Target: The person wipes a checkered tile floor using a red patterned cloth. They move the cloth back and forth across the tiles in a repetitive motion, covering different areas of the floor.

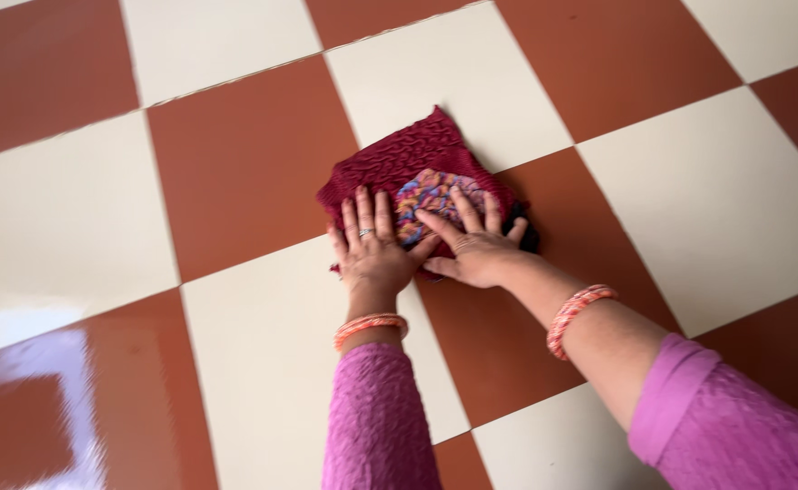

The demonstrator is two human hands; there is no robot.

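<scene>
The cloth (414, 168) is a dark red, crinkled piece folded into a rough square, lying flat on the floor (254, 154) where a cream tile and a brown tile meet. It sits turned like a diamond, one corner pointing away from me. On its near half is a round patch (428, 195) of many colours, blue, orange and pink, and a bit of dark fabric (526, 231) peeks out at the cloth's right edge.

My left hand (372, 249) lies flat on the near left part of the cloth, palm down, fingers straight and slightly spread, gripping nothing. There is a ring (366, 232) on one of its fingers. My right hand (476, 245) lies flat too, just beside the left, its fingers fanned out across the coloured patch and the cloth's near right edge. It is also fully open and only presses down; it has hold of nothing. The thumbs of both hands nearly meet between them.

Each wrist carries orange bangles (371, 326), and my sleeves (376, 417) are pinkish purple with a crinkled texture. My left arm comes up straight from the bottom of the view, my right arm comes in slanting from the lower right corner.

The floor is a glossy checkerboard of big brown and cream tiles, with a bright reflection (27, 363) shining at the lower left.
</scene>
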